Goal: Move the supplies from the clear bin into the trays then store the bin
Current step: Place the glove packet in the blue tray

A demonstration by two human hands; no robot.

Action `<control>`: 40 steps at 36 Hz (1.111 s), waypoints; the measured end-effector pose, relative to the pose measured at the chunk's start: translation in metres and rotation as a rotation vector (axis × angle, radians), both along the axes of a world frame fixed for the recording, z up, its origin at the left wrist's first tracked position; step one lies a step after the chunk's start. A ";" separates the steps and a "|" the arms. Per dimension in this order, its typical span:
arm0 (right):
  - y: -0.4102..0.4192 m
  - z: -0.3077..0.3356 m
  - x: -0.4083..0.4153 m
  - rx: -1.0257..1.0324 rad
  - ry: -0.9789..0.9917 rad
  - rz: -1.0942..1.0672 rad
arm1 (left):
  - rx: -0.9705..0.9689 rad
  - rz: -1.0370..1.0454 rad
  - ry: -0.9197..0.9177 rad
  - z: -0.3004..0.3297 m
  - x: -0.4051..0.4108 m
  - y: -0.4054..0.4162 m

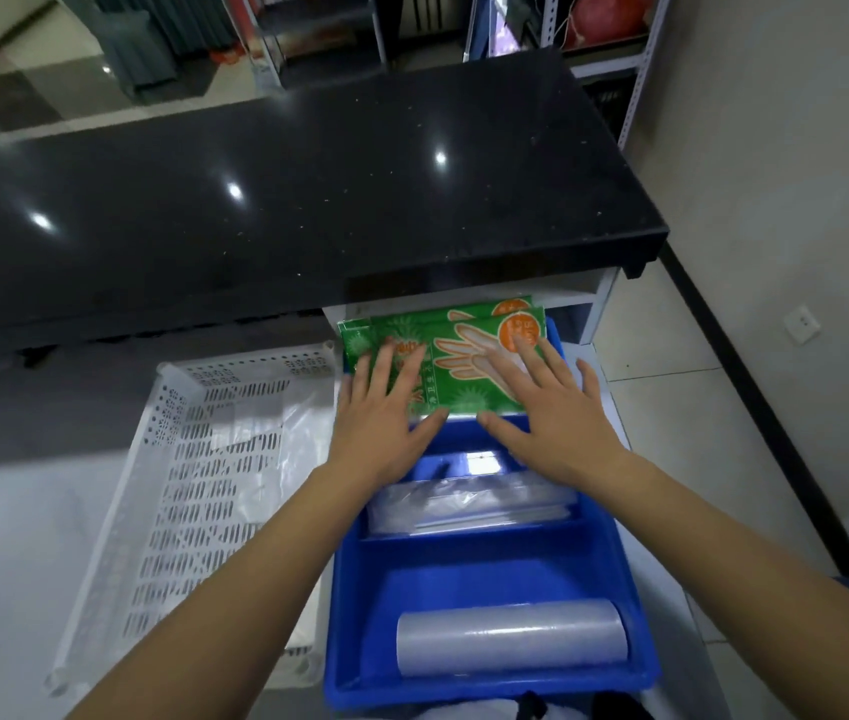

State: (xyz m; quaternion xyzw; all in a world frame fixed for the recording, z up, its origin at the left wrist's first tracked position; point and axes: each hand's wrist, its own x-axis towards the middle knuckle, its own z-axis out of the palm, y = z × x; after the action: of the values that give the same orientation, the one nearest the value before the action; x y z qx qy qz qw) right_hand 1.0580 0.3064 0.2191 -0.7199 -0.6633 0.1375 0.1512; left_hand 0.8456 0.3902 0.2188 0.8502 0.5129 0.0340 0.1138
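A blue divided tray (614,558) stands in front of me. Green packets of disposable gloves (456,356) lie in its far compartment. My left hand (386,413) and my right hand (549,407) both press flat on the packets with straight fingers. Folded clear plastic bags (469,504) fill the middle compartment. A roll of clear plastic bags (510,636) lies in the near compartment. A white perforated bin (167,511) stands to the left of the tray with a loose clear bag (276,439) in it.
A black glossy countertop (282,200) overhangs the far end of the tray. Metal shelving (604,39) stands behind it at the back right. A tiled wall with a socket (804,324) runs along the right side.
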 end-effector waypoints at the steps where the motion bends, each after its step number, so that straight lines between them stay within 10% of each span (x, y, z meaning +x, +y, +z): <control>1: -0.008 0.006 -0.002 0.003 0.005 0.000 | 0.027 0.013 0.023 0.004 -0.005 -0.006; 26: -0.118 0.038 -0.292 -0.275 0.037 1.056 | -0.237 1.134 -0.037 0.003 -0.248 -0.343; 40: -0.239 0.019 -0.444 -0.565 -0.014 1.066 | -0.352 1.324 -0.176 -0.025 -0.383 -0.477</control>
State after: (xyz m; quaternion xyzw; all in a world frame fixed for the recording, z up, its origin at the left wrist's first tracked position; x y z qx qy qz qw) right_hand 0.6139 0.0676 0.2378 -0.3017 -0.8716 0.3602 -0.1400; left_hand 0.4630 -0.0872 0.1935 0.3210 0.9108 0.0816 0.2466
